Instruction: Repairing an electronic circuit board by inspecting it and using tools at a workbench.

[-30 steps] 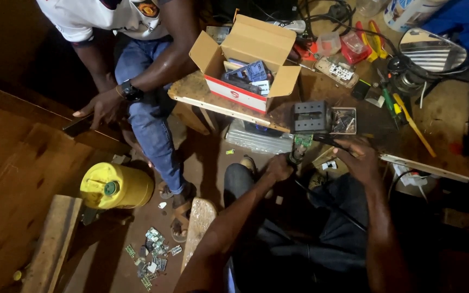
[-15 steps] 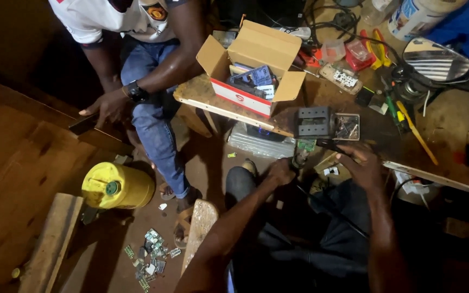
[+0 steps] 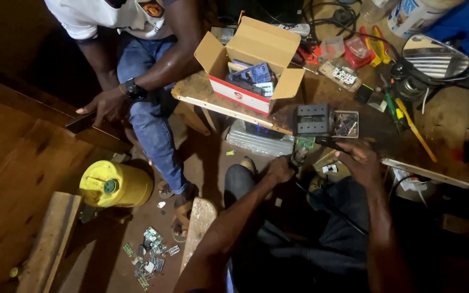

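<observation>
Left hand (image 3: 279, 169) sits just below the black ribbed rectangular block (image 3: 312, 119), fingers closed around a dark slim tool handle whose tip meets the small green circuit board (image 3: 304, 142) at the block's lower edge. Right hand (image 3: 360, 163) is below and right of the block, fingers curled and pinching a thin dark cable or probe at the board's right side; exact grip is too dark to tell. The board hangs off the near rim of the cluttered wooden surface (image 3: 451, 130), touching the block's underside.

Risks, judged from this:
- the board is unsupported past the surface edge, so a slip of either hand could drop it to the floor among the scattered green board scraps (image 3: 150, 258), far below and left of the block
- dim light with both hands crowding the board means the tool tip may land on the wrong spot
- the small open tray of tiny metal parts (image 3: 346, 123) touches the block's right side, so a nudge from the right wrist could spill it
- the black cable running down across the lap could snag and tug the board

The open cardboard box with a red and white front (image 3: 253, 59), above and left of the block, sits at the surface corner beside another person's arm (image 3: 164, 65), which could jog it
</observation>
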